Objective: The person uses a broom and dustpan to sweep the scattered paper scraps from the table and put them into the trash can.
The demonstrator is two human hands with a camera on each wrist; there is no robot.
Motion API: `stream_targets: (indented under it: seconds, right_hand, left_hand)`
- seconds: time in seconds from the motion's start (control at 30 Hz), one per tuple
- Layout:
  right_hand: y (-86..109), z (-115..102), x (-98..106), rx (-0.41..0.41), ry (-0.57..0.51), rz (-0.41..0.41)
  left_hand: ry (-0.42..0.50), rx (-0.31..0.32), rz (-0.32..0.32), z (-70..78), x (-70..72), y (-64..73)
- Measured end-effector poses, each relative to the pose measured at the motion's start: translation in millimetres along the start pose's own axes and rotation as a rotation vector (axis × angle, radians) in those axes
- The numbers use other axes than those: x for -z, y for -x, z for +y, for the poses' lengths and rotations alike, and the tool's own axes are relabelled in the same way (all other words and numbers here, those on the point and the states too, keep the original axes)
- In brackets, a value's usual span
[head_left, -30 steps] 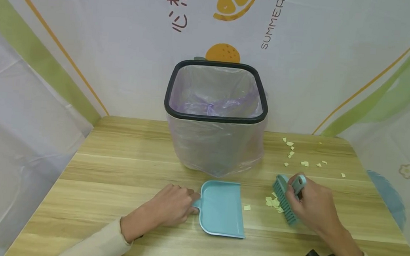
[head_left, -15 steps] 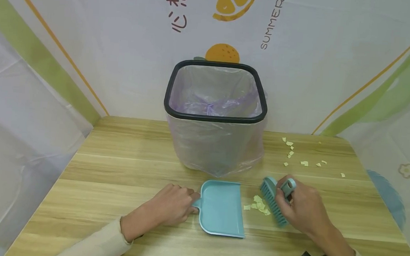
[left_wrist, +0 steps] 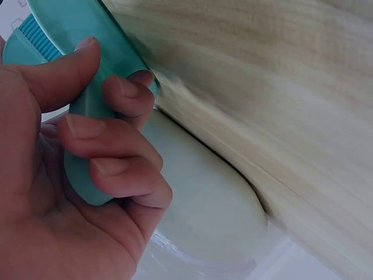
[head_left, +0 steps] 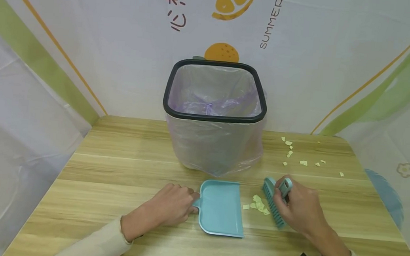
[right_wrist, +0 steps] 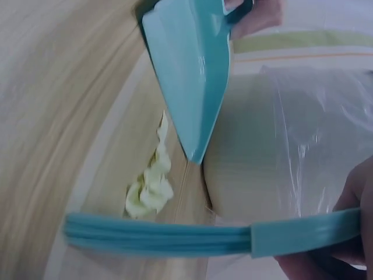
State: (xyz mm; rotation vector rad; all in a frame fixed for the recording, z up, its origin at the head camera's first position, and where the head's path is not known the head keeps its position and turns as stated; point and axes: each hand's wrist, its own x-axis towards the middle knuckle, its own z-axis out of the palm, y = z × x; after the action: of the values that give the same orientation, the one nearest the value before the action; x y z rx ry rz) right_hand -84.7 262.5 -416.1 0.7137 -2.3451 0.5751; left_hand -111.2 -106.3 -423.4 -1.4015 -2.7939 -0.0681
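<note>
My left hand point(head_left: 174, 206) grips the short handle of a light-blue dustpan point(head_left: 220, 208), which lies on the table with its straight lip facing right. In the left wrist view, the fingers curl round that handle point(left_wrist: 87, 169). My right hand point(head_left: 301, 206) holds a teal brush point(head_left: 274, 202) by its handle, bristles down at the tabletop. Between the brush and the dustpan's lip lies a small heap of pale yellow paper scraps point(head_left: 259, 205). One single scrap point(head_left: 246, 207) sits right by the lip. In the right wrist view, the scraps point(right_wrist: 151, 189) lie between the brush point(right_wrist: 157, 233) and dustpan point(right_wrist: 189, 76).
A bin point(head_left: 212, 144) with a black rim and a clear purplish liner stands behind the dustpan, at the table's back. More loose paper scraps point(head_left: 303, 163) are scattered at the back right of the wooden table point(head_left: 124, 158). A printed curtain hangs behind and at both sides.
The brush in my right hand has moved left, pushing the heap of scraps closer to the dustpan, and has since stayed almost in place. My left hand and the dustpan have not moved.
</note>
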Motion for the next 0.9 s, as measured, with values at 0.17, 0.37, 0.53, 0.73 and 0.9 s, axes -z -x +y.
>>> stream_targets:
  seconds: [0.17, 0.37, 0.53, 0.73, 0.9]
  right_hand:
    - [-5.5, -7.9, -10.0, 0.017, -0.015, 0.021]
    - [-13.2, -17.5, -21.7, 0.03, -0.043, 0.036]
    - [-21.0, -26.7, -35.4, 0.073, -0.086, 0.065]
    - [-32.1, -38.8, -48.7, 0.156, -0.115, 0.096]
    - [-39.0, -45.4, -48.8, 0.159, -0.162, 0.088]
  left_hand:
    - [0.001, 0.008, -0.012, 0.8, 1.0, -0.2]
    - [-0.001, 0.013, -0.015, 0.9, 0.8, 0.0]
    - [0.001, 0.016, -0.016, 1.1, 0.7, 0.6]
    - [-0.007, 0.012, -0.008, 1.4, 0.3, 0.5]
    - [-0.006, 0.014, -0.01, 1.4, 0.2, 0.7]
